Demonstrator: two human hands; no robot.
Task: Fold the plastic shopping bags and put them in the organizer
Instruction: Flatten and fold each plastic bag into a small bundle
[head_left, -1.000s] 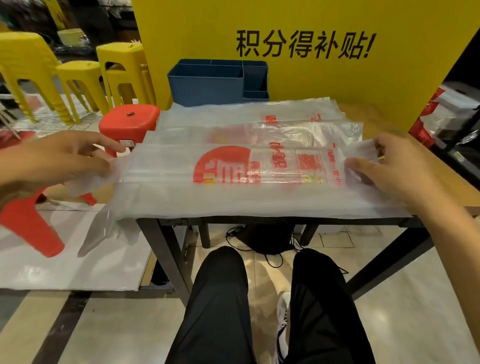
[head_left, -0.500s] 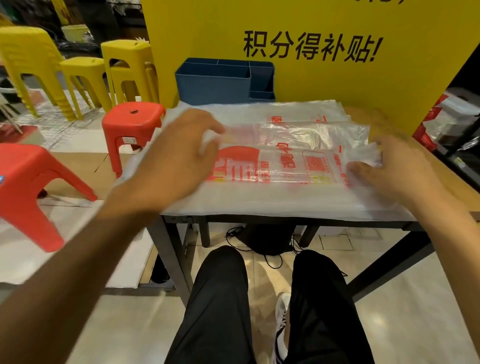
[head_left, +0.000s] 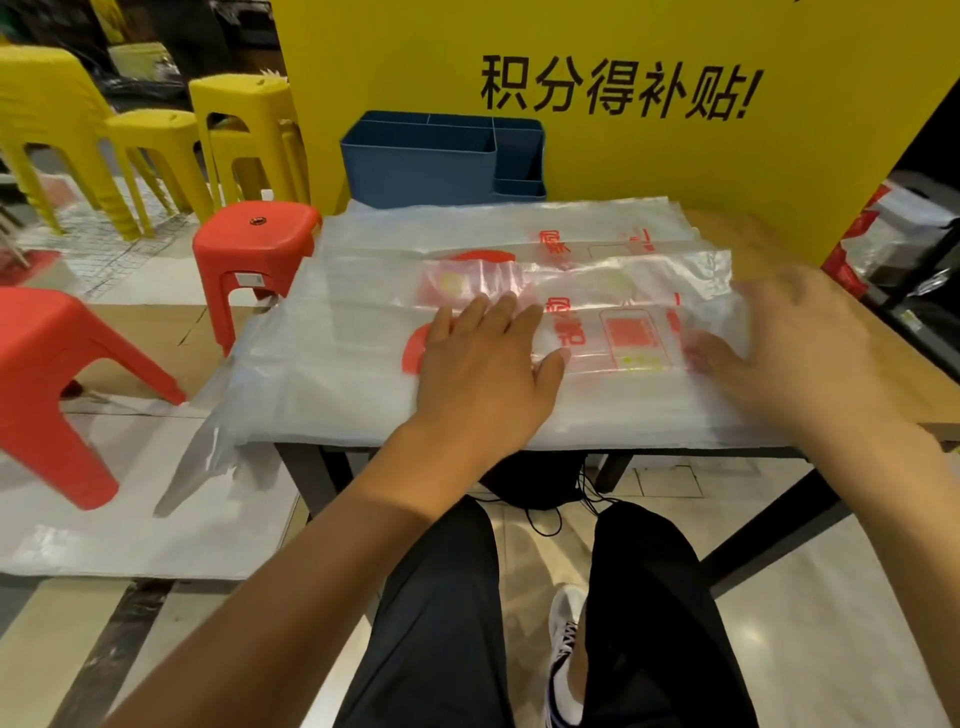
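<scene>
A stack of clear plastic shopping bags with red print covers the table. The top bag (head_left: 631, 338) is folded into a long strip across the front. My left hand (head_left: 485, 364) lies flat on its middle, fingers straight, pressing it down. My right hand (head_left: 795, 348) is blurred at the strip's right end, touching the plastic; whether its fingers pinch the bag is unclear. More bags (head_left: 493, 234) lie flat behind. The blue organizer (head_left: 421, 166) with several compartments stands at the back of the table against the yellow board.
The wooden table (head_left: 893, 358) has bare wood at its right side. Bag ends (head_left: 208, 441) hang off the left edge. Red stools (head_left: 254, 244) and yellow stools (head_left: 244, 109) stand on the left. My legs are under the table.
My left hand let go of the bag's left end, swept right across the strip and now presses its middle. My right hand stayed at the right end.
</scene>
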